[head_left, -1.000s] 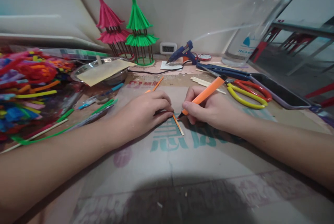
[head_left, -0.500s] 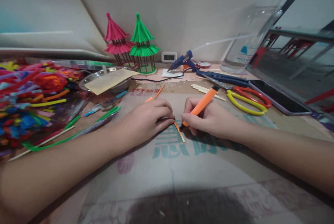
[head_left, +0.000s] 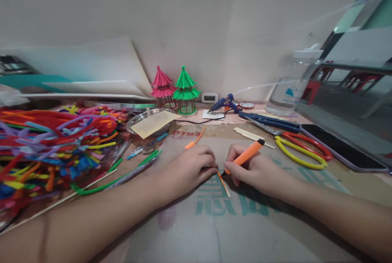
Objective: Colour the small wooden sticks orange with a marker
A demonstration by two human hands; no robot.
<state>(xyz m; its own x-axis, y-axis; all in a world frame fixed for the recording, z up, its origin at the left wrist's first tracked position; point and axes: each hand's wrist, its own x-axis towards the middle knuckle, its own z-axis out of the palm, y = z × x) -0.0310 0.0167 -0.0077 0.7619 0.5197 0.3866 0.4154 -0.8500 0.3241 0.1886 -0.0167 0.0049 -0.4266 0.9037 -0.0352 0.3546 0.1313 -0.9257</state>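
My left hand (head_left: 196,167) lies on the cardboard sheet (head_left: 196,238), its fingers closed on a thin wooden stick (head_left: 224,185). Most of that stick is coloured orange; the end nearest me is bare wood. My right hand (head_left: 251,171) grips an orange marker (head_left: 245,154), its dark tip down at the stick. An orange piece, which looks like the marker's cap (head_left: 190,145), shows just beyond my left hand. Past it the far end of the orange stick (head_left: 200,134) sticks out.
Bare wooden sticks (head_left: 249,134), scissors (head_left: 301,152) and a phone (head_left: 343,146) lie right. A blue glue gun (head_left: 225,103) and pink (head_left: 162,83) and green (head_left: 184,85) pagoda models stand behind. Pipe cleaners (head_left: 61,144) pile up left, beside a metal dish (head_left: 131,126).
The camera view has tilted up and turned left, so everything sits lower and further right. The marker tip has shifted along the stick towards my left fingers. Both grips are unchanged.
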